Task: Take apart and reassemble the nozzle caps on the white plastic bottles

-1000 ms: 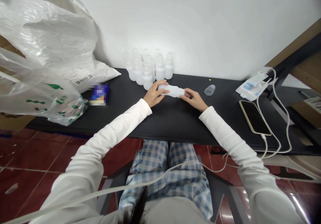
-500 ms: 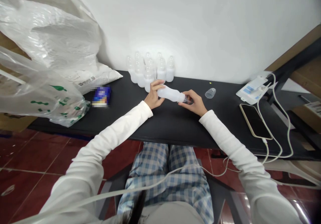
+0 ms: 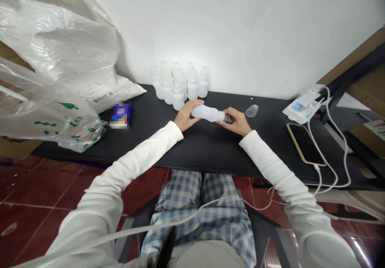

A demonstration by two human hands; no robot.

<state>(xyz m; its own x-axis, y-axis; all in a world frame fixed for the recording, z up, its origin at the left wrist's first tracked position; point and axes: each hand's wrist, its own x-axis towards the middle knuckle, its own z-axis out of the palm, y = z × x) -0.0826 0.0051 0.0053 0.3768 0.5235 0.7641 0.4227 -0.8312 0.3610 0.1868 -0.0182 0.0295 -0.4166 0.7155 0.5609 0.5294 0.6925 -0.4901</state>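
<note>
A frosted white baby bottle [image 3: 206,113] lies sideways between my hands above the black table, its neck pointing right. My left hand [image 3: 187,115] is closed round the bottle's base. At the other end, the fingers of my right hand [image 3: 236,121] grip the white collar and clear teat [image 3: 228,118], which they partly cover. A clear domed cap [image 3: 252,110] lies loose on the table, a little beyond my right hand. Behind my left hand, several capped baby bottles [image 3: 178,93] stand upright in a cluster by the wall.
White plastic bags [image 3: 69,51] and a blurred blue packet [image 3: 121,113] occupy the left side. On the right are a phone [image 3: 305,144] on a charging cable [image 3: 331,140] and a white power strip [image 3: 301,107]. Another cable [image 3: 180,222] runs across my lap.
Both hands and the bottle have shifted very slightly right. My left fingers now lie flatter along the bottle's base. The bottle stays in both hands.
</note>
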